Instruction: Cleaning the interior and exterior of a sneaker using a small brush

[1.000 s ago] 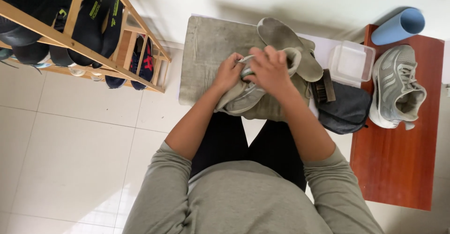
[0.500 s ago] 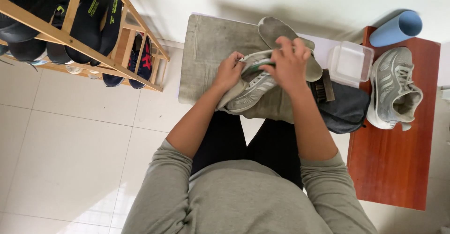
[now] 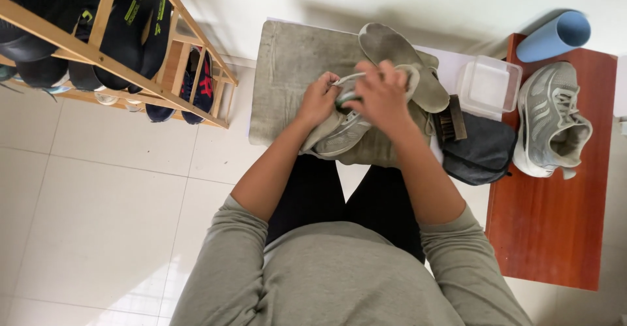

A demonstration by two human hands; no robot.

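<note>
Centrally, left hand [image 3: 318,99] and right hand [image 3: 381,95] clamp 1 grey mesh sneaker [image 3: 339,133]; grey insole [image 3: 401,62], bristle brush [image 3: 452,120] beside.

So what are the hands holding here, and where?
Both hold a grey sneaker: left hand grips its upper edge, right hand covers its opening; exact finger placement is hidden.

Bright, even daylight, soft shadows on the wall, sharp focus, slight wide-angle edge distortion.

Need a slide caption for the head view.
Both hands, left hand and right hand, grip a grey sneaker over a grey towel.
</note>
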